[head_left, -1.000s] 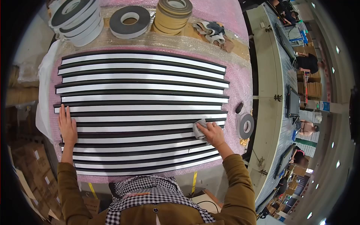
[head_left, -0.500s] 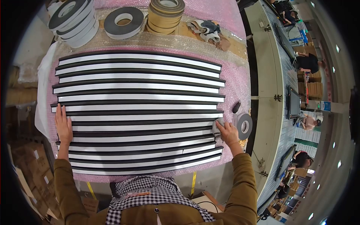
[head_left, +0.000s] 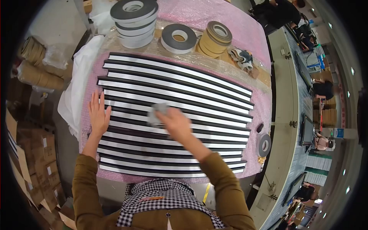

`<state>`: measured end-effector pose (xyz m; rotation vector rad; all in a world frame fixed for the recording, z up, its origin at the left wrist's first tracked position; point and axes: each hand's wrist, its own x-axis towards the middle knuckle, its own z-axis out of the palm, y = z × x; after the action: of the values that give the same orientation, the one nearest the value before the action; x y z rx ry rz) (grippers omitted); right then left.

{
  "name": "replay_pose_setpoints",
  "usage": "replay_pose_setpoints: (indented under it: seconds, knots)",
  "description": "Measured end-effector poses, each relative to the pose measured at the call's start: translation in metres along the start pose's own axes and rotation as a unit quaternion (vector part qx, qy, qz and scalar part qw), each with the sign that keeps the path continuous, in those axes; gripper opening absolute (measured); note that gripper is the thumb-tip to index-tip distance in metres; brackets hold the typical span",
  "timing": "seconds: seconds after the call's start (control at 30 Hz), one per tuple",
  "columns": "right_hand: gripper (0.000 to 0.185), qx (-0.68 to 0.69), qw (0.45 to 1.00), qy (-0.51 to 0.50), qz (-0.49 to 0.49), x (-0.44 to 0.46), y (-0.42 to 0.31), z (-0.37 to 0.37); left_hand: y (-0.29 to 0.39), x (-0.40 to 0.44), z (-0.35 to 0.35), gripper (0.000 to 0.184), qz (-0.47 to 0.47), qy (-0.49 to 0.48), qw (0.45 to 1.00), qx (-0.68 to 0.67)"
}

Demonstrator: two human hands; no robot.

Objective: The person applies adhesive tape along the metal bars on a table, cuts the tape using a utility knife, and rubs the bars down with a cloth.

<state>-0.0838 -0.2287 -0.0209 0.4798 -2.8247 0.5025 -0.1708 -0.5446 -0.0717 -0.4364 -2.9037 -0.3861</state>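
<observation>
Black strips with white faces (head_left: pixel 172 78) lie side by side across pink bubble wrap (head_left: pixel 90 126). At the left ends of these strips, my left hand (head_left: pixel 99 117) rests with its fingers stretched out. My right hand (head_left: pixel 177 124), blurred by motion, is over the middle of the strips. It is closed on a grey cloth (head_left: pixel 155 115), which appears to be against the strips' white faces.
Behind the strips stand a stack of grey-and-white tape rolls (head_left: pixel 134 28), a single roll (head_left: pixel 178 39), brown rolls (head_left: pixel 214 39) and crumpled cloths (head_left: pixel 242 58). A dark roll (head_left: pixel 264 145) and small black object (head_left: pixel 260 127) lie right. Cardboard boxes (head_left: pixel 40 153) are at left; co-workers (head_left: pixel 324 90) are farther right.
My right hand has moved left with the cloth, from the strips' right ends to their middle. My left hand stays at the left ends. The camera view has shifted and turned slightly.
</observation>
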Motion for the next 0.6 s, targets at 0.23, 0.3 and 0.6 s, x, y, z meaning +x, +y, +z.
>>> replay_pose_setpoints:
  seconds: [0.23,0.3,0.6]
  knots:
    - [0.045,0.010,0.997,0.016,-0.070,0.097,-0.096,0.105,-0.025,0.040,0.036,0.058,-0.006,0.011,0.999,0.038]
    - [0.043,0.002,0.999,-0.036,-0.031,0.099,-0.092,0.110,-0.024,0.038,0.049,0.058,-0.010,0.003,0.998,0.066]
    - [0.038,-0.012,0.988,-0.149,0.036,0.038,-0.021,0.069,-0.008,0.042,0.033,0.055,-0.017,-0.034,0.998,0.049]
